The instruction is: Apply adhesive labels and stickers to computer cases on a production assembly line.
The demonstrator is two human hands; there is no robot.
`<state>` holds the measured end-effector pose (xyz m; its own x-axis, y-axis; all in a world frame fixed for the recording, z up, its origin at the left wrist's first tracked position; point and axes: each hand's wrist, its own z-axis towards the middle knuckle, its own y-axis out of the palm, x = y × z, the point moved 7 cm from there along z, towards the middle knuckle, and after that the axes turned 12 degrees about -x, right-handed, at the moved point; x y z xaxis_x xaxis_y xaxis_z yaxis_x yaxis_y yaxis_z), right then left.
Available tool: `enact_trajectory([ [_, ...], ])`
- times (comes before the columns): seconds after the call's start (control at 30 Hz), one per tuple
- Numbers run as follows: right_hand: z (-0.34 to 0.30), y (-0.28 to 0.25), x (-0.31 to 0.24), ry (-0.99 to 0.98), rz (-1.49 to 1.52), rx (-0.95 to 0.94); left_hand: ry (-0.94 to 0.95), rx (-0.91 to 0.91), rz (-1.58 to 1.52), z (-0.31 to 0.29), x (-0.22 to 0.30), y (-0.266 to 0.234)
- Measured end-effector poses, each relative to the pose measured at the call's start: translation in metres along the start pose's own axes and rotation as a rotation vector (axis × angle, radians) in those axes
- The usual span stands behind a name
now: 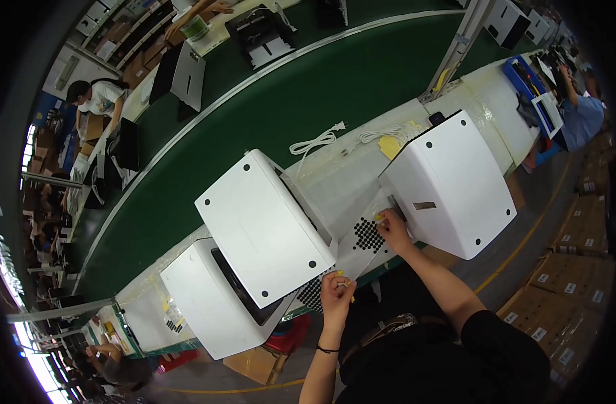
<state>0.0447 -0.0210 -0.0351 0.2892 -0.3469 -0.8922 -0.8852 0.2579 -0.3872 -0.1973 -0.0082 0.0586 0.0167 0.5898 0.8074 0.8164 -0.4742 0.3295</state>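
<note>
My left hand [336, 295] is closed, its fingers curled together beside the near corner of a white box-shaped housing [264, 222]. That housing shows a round black foot at each corner. My right hand [393, 232] is pinched over a clear sheet of round black pads [368, 237]. Yellow covers sit on some fingertips of both hands. Whatever either hand holds is too small to make out. A second sheet of black pads [311, 295] lies partly under the housing, next to my left hand. Another white housing [456, 188] with black feet stands right of my right hand.
A third white housing [210, 299] lies at the left. Behind the bench runs a green conveyor belt [254, 128], with a coiled white power cord [315, 141] at its edge. A metal post [459, 50] rises at the back right. Cartons [557, 289] are stacked at the right. Other people work nearby.
</note>
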Motion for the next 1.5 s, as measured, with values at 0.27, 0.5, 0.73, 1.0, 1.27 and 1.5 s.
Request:
enact_trajectory([
  [0.27, 0.005, 0.005, 0.001, -0.018, -0.115, -0.02, -0.001, 0.025, 0.006, -0.003, -0.005, -0.014],
  [0.5, -0.001, 0.008, -0.004, -0.002, -0.383, 0.03, 0.009, 0.022, 0.007, 0.0, -0.002, -0.016],
  [0.73, -0.003, 0.004, -0.009, -0.076, -0.44, 0.091, 0.015, 0.012, -0.01, 0.005, 0.002, -0.013],
  [1.0, 0.001, 0.014, -0.014, -0.165, -0.455, 0.095, 0.062, -0.05, -0.101, -0.038, 0.084, 0.012],
  [1.27, 0.001, 0.022, -0.012, -0.21, -0.509, 0.004, 0.784, 0.443, 0.58, -0.137, 0.267, -0.067],
  [1.5, -0.004, 0.026, -0.049, -0.164, -0.329, 0.109, 0.615, 0.746, 1.119, -0.12, 0.338, -0.181],
])
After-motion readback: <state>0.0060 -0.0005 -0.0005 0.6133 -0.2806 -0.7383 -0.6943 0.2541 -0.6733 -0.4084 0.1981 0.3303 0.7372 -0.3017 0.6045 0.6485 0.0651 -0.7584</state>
